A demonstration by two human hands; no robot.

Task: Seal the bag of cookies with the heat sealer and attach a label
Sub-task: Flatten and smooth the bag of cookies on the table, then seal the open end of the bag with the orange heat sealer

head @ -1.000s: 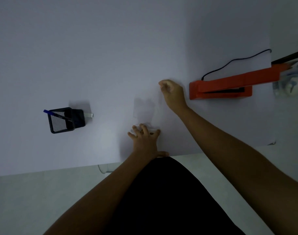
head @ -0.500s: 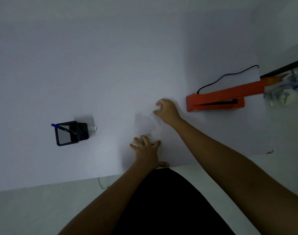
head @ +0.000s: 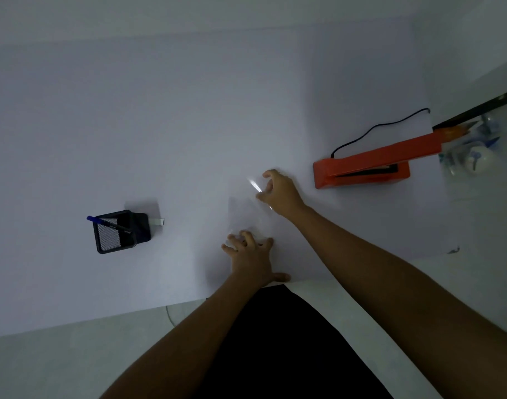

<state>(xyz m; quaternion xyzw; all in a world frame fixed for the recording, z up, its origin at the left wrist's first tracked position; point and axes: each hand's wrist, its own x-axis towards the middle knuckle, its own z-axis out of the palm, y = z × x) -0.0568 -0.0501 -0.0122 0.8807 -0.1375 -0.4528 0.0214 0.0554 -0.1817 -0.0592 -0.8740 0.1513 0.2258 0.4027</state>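
A clear plastic bag (head: 246, 211) lies on the white table between my hands, hard to make out in the dim light. My right hand (head: 281, 192) pinches its far corner, which glints as it lifts. My left hand (head: 250, 257) presses flat on the bag's near end, fingers spread. The orange heat sealer (head: 361, 168) stands to the right with its arm raised open and a black cord running behind it. No cookies show inside the bag.
A black mesh pen holder (head: 115, 231) with a blue pen stands at the left, a small white strip (head: 157, 222) beside it. A pile of clear packets (head: 471, 154) lies at the far right. The table edge (head: 73, 323) runs close to my body.
My right hand has drawn back from beside the sealer toward me and closed on the bag's far corner, lifting it. My left hand has stayed pressed on the near end.
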